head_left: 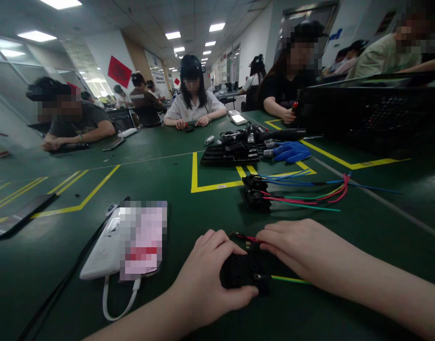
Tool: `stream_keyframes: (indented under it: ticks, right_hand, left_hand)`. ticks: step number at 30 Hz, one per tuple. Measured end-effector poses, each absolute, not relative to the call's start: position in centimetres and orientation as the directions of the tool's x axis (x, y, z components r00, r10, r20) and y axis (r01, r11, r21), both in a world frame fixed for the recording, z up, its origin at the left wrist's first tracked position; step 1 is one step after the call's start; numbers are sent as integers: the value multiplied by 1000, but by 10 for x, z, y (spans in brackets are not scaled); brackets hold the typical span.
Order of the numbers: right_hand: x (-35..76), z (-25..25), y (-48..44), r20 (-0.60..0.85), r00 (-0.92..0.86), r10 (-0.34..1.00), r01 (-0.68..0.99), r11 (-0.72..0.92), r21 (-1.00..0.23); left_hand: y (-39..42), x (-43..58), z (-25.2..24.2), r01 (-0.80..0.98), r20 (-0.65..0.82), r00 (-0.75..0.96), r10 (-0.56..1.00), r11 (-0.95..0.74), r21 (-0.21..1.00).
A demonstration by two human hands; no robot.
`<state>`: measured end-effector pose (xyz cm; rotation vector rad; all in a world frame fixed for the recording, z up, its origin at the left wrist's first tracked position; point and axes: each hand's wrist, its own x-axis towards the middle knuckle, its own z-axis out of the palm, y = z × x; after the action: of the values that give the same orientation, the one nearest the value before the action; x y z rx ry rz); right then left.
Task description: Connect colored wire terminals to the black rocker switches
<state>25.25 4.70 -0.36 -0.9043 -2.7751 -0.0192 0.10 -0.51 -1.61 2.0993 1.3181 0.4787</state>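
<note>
My left hand [217,274] is wrapped round a black plastic socket block [240,271], holding it on the green table. A yellow-green wire [290,279] is attached to the block near its right side and runs to the right. My right hand [303,246] pinches a red wire [249,238] just above the block; a small metal terminal shows at the wire's left end. Part of the red wire is hidden under my right fingers. Further back lie two similar black blocks [256,192] with blue, red and green wires [310,199] attached.
A white power bank [102,246] with a white cable [121,312] lies at left beside a blurred-out pink item [146,237]. Behind are a black tray [230,155] with tools, blue gloves [292,151] and a large black crate [363,121]. Several people sit around the table.
</note>
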Motion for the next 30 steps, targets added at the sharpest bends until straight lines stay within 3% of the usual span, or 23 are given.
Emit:
stream_keyframes:
  ticks: [12,16,19,30]
  right_hand:
    - [256,8,50,395,-771,499,512,855,-79]
    - [265,22,38,192,-812,551,504,829,-243]
    - [268,22,27,106,-814,572,524,800,-291]
    - [255,-1,-1,277,-767,579,568,813,-128]
  left_hand:
    - [-7,3,-14,678,-4,418,908,-309,666]
    - [-7,3,-14,673,12,398,917,-301,675]
    - [-8,3,-14,670,22,391,920,-301,679]
    - [-8,3,-14,695,-23,414,910,-299,654]
